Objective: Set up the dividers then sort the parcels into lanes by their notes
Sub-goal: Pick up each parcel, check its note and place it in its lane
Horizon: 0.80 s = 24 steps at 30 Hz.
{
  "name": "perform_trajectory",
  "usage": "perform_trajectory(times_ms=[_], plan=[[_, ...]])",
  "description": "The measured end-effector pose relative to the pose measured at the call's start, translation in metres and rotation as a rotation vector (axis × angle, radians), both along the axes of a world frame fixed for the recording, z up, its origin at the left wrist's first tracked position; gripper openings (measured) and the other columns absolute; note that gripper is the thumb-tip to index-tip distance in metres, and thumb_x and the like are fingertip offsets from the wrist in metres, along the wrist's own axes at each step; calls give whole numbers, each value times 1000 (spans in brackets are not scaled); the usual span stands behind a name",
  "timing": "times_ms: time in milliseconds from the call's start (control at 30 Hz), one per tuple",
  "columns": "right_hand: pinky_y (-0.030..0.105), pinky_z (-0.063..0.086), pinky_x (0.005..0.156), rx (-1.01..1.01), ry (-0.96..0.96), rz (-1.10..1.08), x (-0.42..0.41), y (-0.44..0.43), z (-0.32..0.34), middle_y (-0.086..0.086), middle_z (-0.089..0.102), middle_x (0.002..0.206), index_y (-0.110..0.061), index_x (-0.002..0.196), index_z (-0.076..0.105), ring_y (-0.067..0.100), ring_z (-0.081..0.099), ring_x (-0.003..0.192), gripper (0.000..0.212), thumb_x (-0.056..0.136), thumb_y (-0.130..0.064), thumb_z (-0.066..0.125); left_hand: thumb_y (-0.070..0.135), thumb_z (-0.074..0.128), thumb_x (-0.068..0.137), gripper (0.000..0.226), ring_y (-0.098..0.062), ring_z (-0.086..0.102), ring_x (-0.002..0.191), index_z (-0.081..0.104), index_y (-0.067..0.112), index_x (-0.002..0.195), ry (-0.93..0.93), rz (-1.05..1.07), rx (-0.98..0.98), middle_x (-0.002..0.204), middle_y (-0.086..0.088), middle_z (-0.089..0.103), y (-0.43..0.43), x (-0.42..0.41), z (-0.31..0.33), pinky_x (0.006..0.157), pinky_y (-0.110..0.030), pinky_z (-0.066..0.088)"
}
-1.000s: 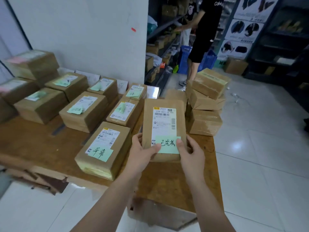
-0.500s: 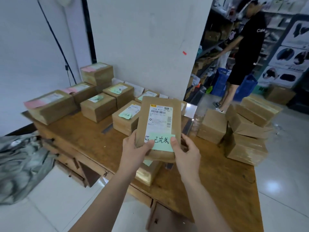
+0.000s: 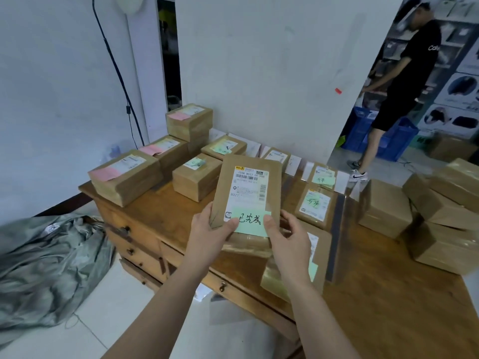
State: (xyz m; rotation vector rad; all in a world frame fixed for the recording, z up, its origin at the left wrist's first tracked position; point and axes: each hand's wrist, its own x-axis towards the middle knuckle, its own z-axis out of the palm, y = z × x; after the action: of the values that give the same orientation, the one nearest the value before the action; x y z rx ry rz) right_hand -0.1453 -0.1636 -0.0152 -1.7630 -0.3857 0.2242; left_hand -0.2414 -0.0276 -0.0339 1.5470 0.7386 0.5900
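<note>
Three brown parcels with pink notes (image 3: 124, 177) sit at the left end of the surface, one of them stacked higher by the wall. Just right of them, two boxes with green notes (image 3: 197, 174) lie flat; their writing is too small to read. The held parcel (image 3: 248, 187), a flat brown packet, carries a white shipping label with barcodes and the code "B027". A green sticky note (image 3: 252, 221) on its lower edge reads "已完成" in black pen. Further right, two more green-noted parcels (image 3: 316, 203) show scrawled characters I cannot make out.

The left hand (image 3: 210, 237) grips the packet's lower left corner, thumb on its face. The right hand (image 3: 290, 239) grips the lower right corner, thumb pressing the note. The packet is lifted and tilted upright above the middle of the surface, near the front edge.

The wooden surface (image 3: 388, 307) has drawers with small knobs. A dark strip (image 3: 335, 229) runs along it, and plain taped boxes (image 3: 383, 208) are piled to its right. Grey sacks (image 3: 46, 268) slump on the tiled floor at the left. Behind is a white wall with a black cable (image 3: 116, 68). At far right a person in black (image 3: 412, 73) stands by blue crates (image 3: 396, 141).
</note>
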Motion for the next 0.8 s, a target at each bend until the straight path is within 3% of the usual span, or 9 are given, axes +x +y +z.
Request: perform_trajectory(times_ms=[100, 167, 300, 400, 500, 700, 800], plan=[[37, 59, 80, -33, 11, -22, -10, 22, -9, -21, 66, 96, -33, 121, 60, 4, 65, 91, 37, 87, -47, 67, 49, 75, 74, 53, -15, 62, 106, 56, 42, 123, 16, 0, 2, 120, 1, 56, 23, -12, -3, 87, -37, 58], [36, 58, 79, -76, 14, -26, -14, 32, -14, -21, 65, 95, -34, 120, 59, 4, 64, 89, 36, 87, -47, 66, 51, 75, 71, 55, -15, 63, 105, 56, 44, 122, 37, -6, -11, 120, 2, 58, 35, -16, -9, 87, -38, 58], [17, 50, 68, -133, 34, -11, -14, 46, -22, -23, 63, 92, -32, 114, 58, -2, 62, 88, 27, 90, -41, 66, 59, 75, 64, 61, -16, 65, 105, 55, 47, 121, 90, -43, -32, 120, 1, 62, 53, -14, -21, 87, -39, 58], [8, 40, 57, -192, 55, 12, -9, 51, -29, -18, 65, 95, -27, 116, 58, -2, 61, 87, 29, 91, -41, 64, 38, 76, 81, 51, -11, 65, 98, 50, 32, 125, 111, -45, -73, 115, 5, 64, 58, -9, -24, 68, -19, 57], [13, 42, 61, -282, 58, 20, -2, 53, -38, -12, 69, 103, -25, 120, 58, 4, 64, 90, 37, 90, -47, 62, 25, 72, 87, 50, -7, 65, 89, 48, 20, 130, 141, -48, -107, 109, 6, 64, 59, -3, -29, 54, -12, 50], [34, 55, 80, -449, 65, 47, 9, 58, -60, -13, 69, 100, -28, 109, 59, 7, 64, 90, 30, 90, -51, 59, 23, 72, 87, 39, -7, 66, 87, 55, 20, 122, 203, -61, -141, 101, 7, 68, 66, 5, -44, 60, -15, 48], [36, 54, 80, -520, 48, 44, 8, 59, -67, -16, 67, 97, -30, 104, 59, 10, 64, 91, 28, 89, -54, 58, 21, 73, 86, 31, -7, 67, 84, 59, 22, 114, 221, -66, -161, 96, 9, 69, 69, 6, -54, 61, -17, 49]])
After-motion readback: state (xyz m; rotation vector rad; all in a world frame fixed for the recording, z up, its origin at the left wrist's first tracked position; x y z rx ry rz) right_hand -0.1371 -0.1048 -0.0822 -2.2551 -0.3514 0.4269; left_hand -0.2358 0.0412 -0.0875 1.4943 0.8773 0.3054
